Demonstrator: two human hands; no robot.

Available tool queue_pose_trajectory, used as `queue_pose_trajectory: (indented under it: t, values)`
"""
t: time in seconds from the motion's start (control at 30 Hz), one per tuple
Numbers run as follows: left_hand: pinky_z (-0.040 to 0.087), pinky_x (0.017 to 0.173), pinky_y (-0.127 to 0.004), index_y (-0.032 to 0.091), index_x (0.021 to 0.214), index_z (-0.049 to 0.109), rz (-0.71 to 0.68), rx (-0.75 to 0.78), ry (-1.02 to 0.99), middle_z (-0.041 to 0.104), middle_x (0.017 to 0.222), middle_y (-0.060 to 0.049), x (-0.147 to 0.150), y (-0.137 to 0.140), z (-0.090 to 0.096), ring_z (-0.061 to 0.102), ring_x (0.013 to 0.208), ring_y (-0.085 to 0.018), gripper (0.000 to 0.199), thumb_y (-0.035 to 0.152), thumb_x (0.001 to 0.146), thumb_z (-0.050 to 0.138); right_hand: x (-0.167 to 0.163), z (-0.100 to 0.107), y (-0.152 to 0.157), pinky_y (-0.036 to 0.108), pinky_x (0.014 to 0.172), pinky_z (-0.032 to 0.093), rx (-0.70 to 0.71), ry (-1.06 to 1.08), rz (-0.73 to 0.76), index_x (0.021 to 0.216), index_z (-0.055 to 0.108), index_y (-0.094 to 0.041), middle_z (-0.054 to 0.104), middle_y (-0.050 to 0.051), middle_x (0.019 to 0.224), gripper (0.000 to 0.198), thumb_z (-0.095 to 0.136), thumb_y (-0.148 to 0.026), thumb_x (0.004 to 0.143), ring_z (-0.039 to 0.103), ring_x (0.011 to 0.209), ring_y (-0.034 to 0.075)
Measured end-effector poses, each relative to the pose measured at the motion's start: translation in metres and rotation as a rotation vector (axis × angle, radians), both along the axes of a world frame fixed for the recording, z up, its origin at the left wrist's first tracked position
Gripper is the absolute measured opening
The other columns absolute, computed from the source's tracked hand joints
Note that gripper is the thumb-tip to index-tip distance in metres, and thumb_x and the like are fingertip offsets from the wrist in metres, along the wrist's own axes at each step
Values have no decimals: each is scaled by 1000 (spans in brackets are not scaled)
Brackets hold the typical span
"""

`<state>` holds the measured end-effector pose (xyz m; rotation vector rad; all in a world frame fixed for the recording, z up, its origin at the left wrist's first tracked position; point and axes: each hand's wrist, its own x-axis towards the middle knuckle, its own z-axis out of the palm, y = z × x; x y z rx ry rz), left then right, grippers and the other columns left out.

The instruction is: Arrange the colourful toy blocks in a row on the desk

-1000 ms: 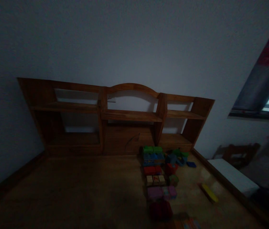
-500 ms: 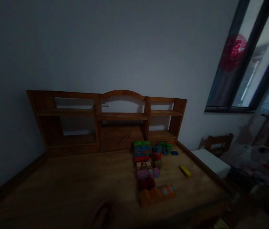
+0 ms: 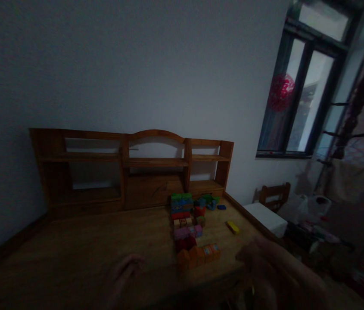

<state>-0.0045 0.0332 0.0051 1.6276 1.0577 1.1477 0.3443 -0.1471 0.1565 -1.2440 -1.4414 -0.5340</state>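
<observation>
The room is dim and the picture blurred. My left hand (image 3: 122, 273) hovers low over the wooden desk (image 3: 81, 245), fingers loosely apart, holding nothing I can make out. My right hand (image 3: 272, 271) is at the desk's front right corner, blurred; whether it holds anything I cannot tell. Between them stands a column of coloured toy blocks (image 3: 188, 228): orange ones (image 3: 197, 255) nearest, then dark red, pink, wooden, red, blue and green toward the back. A lone yellow block (image 3: 232, 227) lies to the right.
A wooden shelf unit (image 3: 130, 165) runs along the back of the desk against the wall. A small blue piece (image 3: 221, 207) lies near it. Right of the desk are a white box (image 3: 266, 217), a chair (image 3: 274, 193) and a window (image 3: 298, 103).
The view has pulled back and swung right, showing more window. Both hands have come into view at the bottom; the right was not seen before. The blocks have not moved.
</observation>
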Motion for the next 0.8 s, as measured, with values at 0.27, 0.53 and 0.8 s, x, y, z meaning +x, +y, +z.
queue_pose_trajectory:
  t: [0.27, 0.53, 0.8]
  values:
    - [49, 96, -34, 22, 106, 70, -81, 263, 374, 73, 110, -6, 43, 77, 65, 66, 106, -23, 32, 37, 93, 45, 42, -10, 148, 25, 55, 48, -27, -49, -6, 126, 58, -19, 68, -1, 70, 30, 48, -24, 99, 64, 55, 15]
    - [45, 105, -38, 17, 126, 58, -24, 409, 345, 64, 128, -12, 112, 157, 49, 61, 118, -22, 39, 32, 99, 34, 79, -63, 265, 27, 57, 49, -129, -241, -67, 121, 62, -15, 72, 6, 76, 32, 41, -24, 99, 70, 63, 21]
    - [45, 107, -38, 24, 113, 66, -31, 396, 356, 67, 121, -8, 123, 170, 34, 61, 119, -23, 36, 34, 102, 34, 75, -90, 316, 36, 82, 57, -95, -162, 84, 115, 64, -20, 73, 10, 101, 23, 46, -25, 102, 71, 93, 24]
